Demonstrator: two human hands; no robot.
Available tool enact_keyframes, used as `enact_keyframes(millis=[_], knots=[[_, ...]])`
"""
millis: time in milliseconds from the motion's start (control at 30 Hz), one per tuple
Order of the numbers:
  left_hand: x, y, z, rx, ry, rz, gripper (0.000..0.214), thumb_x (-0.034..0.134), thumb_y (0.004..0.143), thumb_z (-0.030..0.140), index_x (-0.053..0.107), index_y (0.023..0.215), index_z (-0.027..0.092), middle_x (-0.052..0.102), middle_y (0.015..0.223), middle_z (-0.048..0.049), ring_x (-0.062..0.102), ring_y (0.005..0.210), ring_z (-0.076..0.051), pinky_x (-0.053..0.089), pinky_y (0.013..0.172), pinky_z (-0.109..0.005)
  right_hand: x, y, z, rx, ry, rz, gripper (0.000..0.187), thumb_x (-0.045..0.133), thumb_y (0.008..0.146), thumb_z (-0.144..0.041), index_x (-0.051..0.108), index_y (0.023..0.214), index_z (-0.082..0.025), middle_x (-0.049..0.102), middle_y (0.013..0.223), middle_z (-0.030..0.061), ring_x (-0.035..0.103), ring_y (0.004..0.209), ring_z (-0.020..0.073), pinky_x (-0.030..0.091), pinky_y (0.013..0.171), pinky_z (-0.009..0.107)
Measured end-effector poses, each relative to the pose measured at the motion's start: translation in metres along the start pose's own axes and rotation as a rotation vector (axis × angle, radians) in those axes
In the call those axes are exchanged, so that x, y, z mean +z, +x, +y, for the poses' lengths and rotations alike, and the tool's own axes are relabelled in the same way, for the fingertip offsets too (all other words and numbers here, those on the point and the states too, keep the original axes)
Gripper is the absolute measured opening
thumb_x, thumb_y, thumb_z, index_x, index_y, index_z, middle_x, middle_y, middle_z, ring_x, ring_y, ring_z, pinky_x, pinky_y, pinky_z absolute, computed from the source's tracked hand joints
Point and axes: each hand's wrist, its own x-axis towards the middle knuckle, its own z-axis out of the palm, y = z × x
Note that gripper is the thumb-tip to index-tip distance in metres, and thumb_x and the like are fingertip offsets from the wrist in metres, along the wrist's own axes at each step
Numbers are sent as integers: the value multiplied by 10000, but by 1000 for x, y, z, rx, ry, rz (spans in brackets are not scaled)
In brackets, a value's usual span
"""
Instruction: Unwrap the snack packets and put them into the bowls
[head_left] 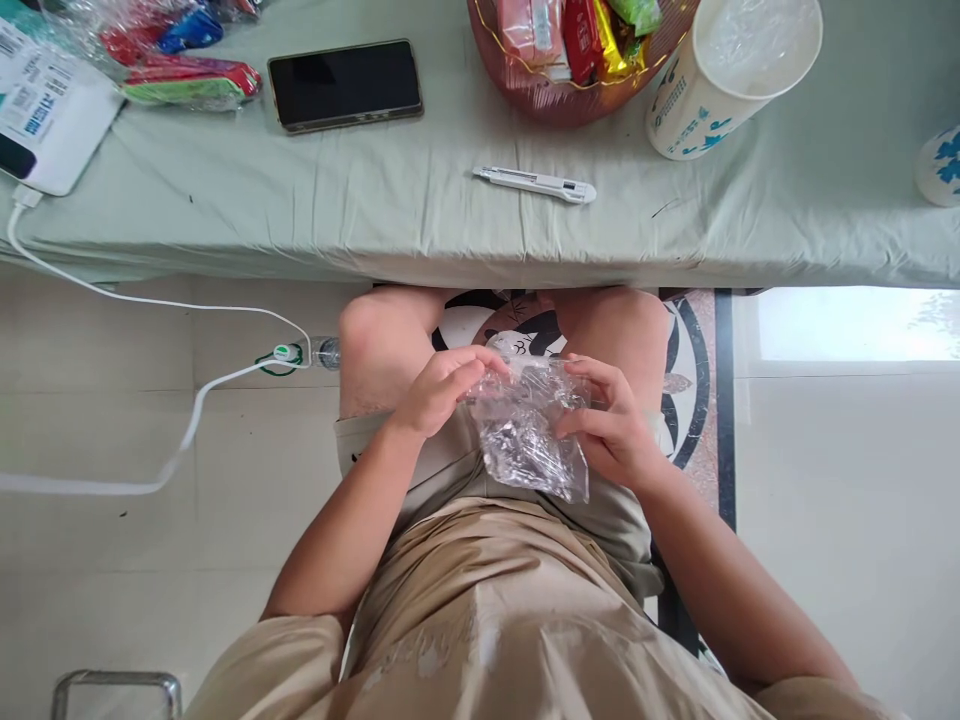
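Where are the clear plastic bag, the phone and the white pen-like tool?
clear plastic bag [525,450]: head view, on its crumpled middle.
phone [345,85]: head view, on the centre of its dark screen.
white pen-like tool [534,184]: head view, on the middle of its body.

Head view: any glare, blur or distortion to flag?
Head view: soft even light, sharp overall; floor patch at right blown out white; specular glints on the clear plastic bag pinched by left hand and right hand hide its contents; table edge bows slightly from wide-angle distortion.
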Motion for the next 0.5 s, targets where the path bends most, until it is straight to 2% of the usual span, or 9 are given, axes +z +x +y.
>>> enact_keyframes(millis=[67, 133, 233, 267, 300, 333, 400, 433, 500], knots=[[3, 0, 2, 32, -8, 24, 368, 885, 763, 444, 737, 959, 169, 712, 956, -53, 668, 861, -161, 568, 761, -254, 0, -2, 1, -28, -48, -14, 384, 542, 882, -69, 822, 947, -325, 530, 1445, 60, 493, 1477, 291, 521, 1201, 519], [4, -2, 3, 24, -39, 5, 392, 920, 726, 318, 669, 998, 187, 664, 1009, -41, 687, 936, -175, 598, 795, -269, 0, -5, 1, -3, -65, 23, 388, 534, 892, -90, 818, 1018, -324, 502, 1495, 61, 491, 1487, 293, 485, 1234, 540], [6, -7, 6, -13, -60, -50, 424, 883, 760, 250, 592, 1066, 221, 591, 1118, -41, 723, 980, -199, 634, 717, -262, 0, -8, 1, 158, 17, 239, 244, 574, 950, -255, 749, 1115, -304, 467, 1547, 79, 484, 1507, 308, 459, 1246, 554], [7, -9, 6, -17, -48, -64, 417, 861, 783, 239, 579, 1090, 232, 570, 1157, -43, 732, 973, -195, 627, 672, -235, 1, -7, 0, 220, 85, 306, 254, 602, 960, -348, 696, 1192, -308, 461, 1563, 89, 486, 1511, 309, 474, 1231, 545], [8, -11, 7, -12, -35, -83, 411, 837, 806, 229, 567, 1115, 243, 551, 1196, -47, 740, 969, -189, 613, 635, -207, 2, -5, -1, 273, 167, 340, 357, 636, 950, -448, 624, 1283, -319, 459, 1579, 99, 494, 1510, 307, 490, 1215, 533], [10, -14, 8, 2, -25, -104, 411, 817, 824, 222, 555, 1138, 255, 535, 1228, -48, 746, 957, -179, 599, 606, -185, 4, -3, -2, 317, 249, 330, 521, 678, 915, -543, 539, 1370, -330, 469, 1586, 112, 508, 1501, 305, 509, 1195, 519], [14, -19, 11, 45, -18, -147, 442, 794, 844, 210, 522, 1183, 286, 518, 1254, -42, 758, 939, -168, 594, 586, -171, 10, 3, -7, 399, 385, 221, 832, 773, 807, -648, 397, 1479, -332, 537, 1534, 134, 587, 1412, 297, 574, 1110, 476], [16, -21, 13, 70, -17, -155, 467, 792, 845, 206, 502, 1199, 300, 521, 1256, -38, 763, 930, -167, 602, 590, -176, 13, 6, -10, 443, 443, 154, 899, 808, 771, -646, 374, 1491, -325, 592, 1460, 133, 648, 1310, 285, 612, 1032, 452], [19, -23, 17, 115, 8, -114, 515, 794, 839, 201, 467, 1219, 319, 547, 1246, -29, 770, 883, -155, 607, 592, -183, 19, 12, -16, 528, 564, 88, 809, 824, 779, -586, 425, 1425, -309, 677, 1241, 90, 713, 1014, 226, 643, 828, 386]])
